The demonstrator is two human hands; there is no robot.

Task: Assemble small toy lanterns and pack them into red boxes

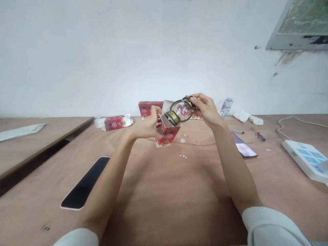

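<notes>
Brass-coloured metal frames the clear globe of the lantern point(182, 110), which your right hand point(206, 108) pinches by its top. It tilts, base at the open end of the red box point(169, 132) that your left hand point(148, 127) clasps. To your left, a dark-screened phone point(83, 184) lies on the wooden table point(164, 198).

The lantern point(182, 110) is at the mouth of the box point(171, 132); on the table point(164, 194) lie one phone point(83, 186) left, another phone point(244, 147) right.
</notes>
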